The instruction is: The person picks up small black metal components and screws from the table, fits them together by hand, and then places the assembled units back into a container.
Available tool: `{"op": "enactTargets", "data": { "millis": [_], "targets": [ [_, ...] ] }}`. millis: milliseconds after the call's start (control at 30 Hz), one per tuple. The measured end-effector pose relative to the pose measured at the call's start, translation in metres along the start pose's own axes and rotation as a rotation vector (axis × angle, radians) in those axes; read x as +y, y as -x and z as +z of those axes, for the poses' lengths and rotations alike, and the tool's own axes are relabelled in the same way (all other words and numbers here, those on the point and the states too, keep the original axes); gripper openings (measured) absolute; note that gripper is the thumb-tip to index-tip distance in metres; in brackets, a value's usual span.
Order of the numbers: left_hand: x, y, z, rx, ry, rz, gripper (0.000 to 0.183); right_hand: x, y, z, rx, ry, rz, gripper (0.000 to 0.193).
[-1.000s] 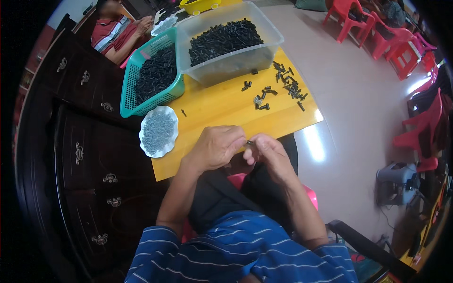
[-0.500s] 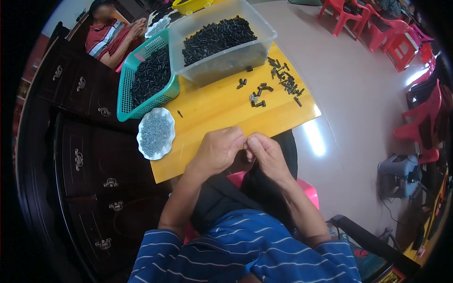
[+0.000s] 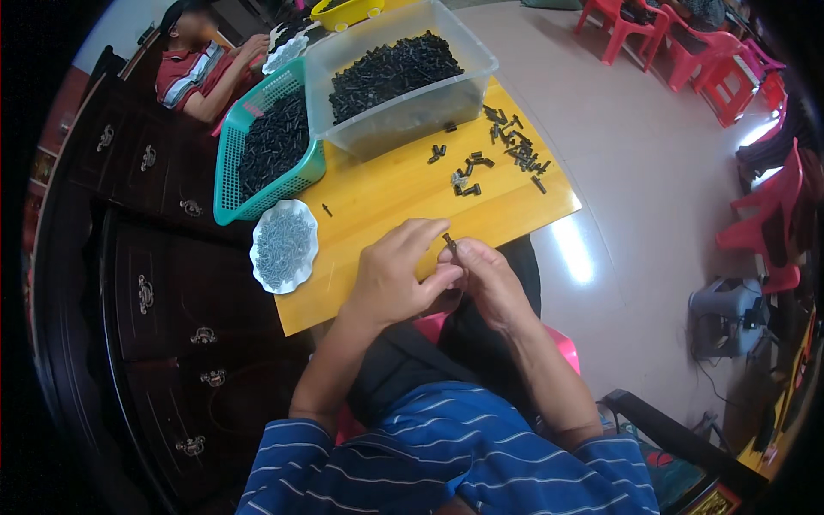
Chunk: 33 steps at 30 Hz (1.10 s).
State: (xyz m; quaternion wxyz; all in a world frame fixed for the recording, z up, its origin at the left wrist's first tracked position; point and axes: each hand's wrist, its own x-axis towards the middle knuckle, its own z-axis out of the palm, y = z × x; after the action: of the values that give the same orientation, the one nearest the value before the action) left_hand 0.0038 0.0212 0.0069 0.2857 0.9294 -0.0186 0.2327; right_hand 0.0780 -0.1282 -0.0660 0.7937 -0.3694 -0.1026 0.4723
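My right hand point(image 3: 487, 276) pinches a small black cylindrical plastic part point(image 3: 449, 241), held upright just over the near edge of the yellow table point(image 3: 386, 193). Beside it, my left hand point(image 3: 393, 270) has its fingers apart, and its thumb reaches across to the right hand's fingertips. The right hand's lower fingers are partly hidden. Left of my hands, a white wavy-rimmed dish point(image 3: 312, 249) holds many small silvery screw-like pieces point(image 3: 285, 245). One thin dark piece point(image 3: 327, 209) lies by the dish. Loose black parts point(image 3: 519, 150) are scattered toward the table's right side.
A clear plastic bin point(image 3: 403, 129) and a green basket point(image 3: 225, 176), both full of black parts, occupy the far side. Dark drawers point(image 3: 172, 300) stand at left. Another person point(image 3: 202, 73) sits beyond the basket. Red plastic chairs point(image 3: 622, 30) are on the floor at right.
My left hand's fingers have spread and come away from the pinch between both hands. The black part now shows upright in my right fingertips.
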Motion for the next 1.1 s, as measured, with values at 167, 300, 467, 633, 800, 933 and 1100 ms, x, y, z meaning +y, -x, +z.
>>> {"op": "enactTargets", "data": {
  "millis": [167, 300, 467, 633, 800, 933, 1100],
  "targets": [
    [-0.008, 0.002, 0.012, 0.049, -0.127, 0.1, 0.045, 0.001, -0.002, 0.001, 0.043, -0.012, -0.015, 0.029],
    [-0.01, 0.001, 0.018, 0.072, -0.089, 0.096, 0.043, -0.001, -0.002, -0.002, 0.034, -0.013, -0.025, 0.029],
    [-0.012, 0.002, 0.019, 0.058, -0.067, 0.113, 0.041, -0.002, -0.001, -0.003, 0.015, -0.07, 0.002, 0.03],
    [-0.009, -0.001, 0.016, 0.058, -0.045, 0.159, 0.04, 0.002, -0.005, -0.008, -0.013, -0.091, -0.006, 0.03],
    [-0.003, 0.003, 0.01, 0.036, -0.068, 0.071, 0.042, 0.004, -0.006, -0.004, -0.054, -0.064, 0.002, 0.028],
    [-0.011, 0.005, 0.018, 0.046, -0.04, 0.124, 0.031, 0.003, -0.002, 0.0, 0.017, -0.031, -0.06, 0.026],
    [-0.011, 0.008, 0.018, 0.072, -0.062, 0.124, 0.026, 0.002, -0.002, 0.006, 0.103, 0.046, -0.057, 0.023]
  ]
}}
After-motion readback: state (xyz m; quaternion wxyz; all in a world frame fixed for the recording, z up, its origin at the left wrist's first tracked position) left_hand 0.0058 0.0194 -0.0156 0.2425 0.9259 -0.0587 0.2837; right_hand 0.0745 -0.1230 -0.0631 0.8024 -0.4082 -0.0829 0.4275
